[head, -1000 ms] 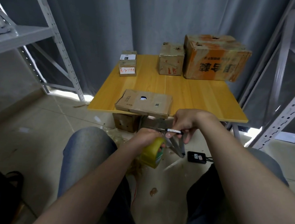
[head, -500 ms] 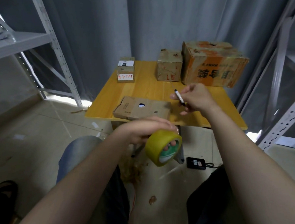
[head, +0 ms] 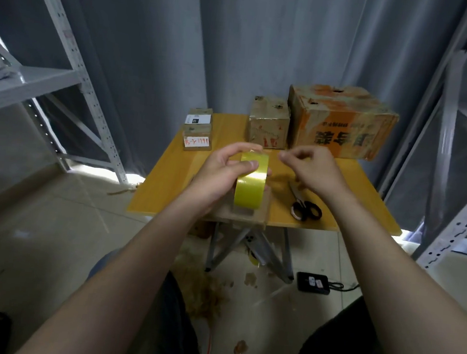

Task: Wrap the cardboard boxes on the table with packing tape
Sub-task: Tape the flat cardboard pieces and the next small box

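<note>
Mid-frame, the left hand (head: 221,175) grips the tape roll (head: 250,185) on edge, its axis running left-right. The right hand (head: 312,169) has its fingertips together beside the roll; whether they hold anything is unclear.

Black-handled scissors (head: 298,200) lying flat; black box (head: 313,282), perhaps charger, on floor; grey curtain (head: 267,38) behind.

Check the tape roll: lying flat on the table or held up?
Held up, on edge: the left hand grips the tape roll, its yellow band facing the camera, over the table.
</note>
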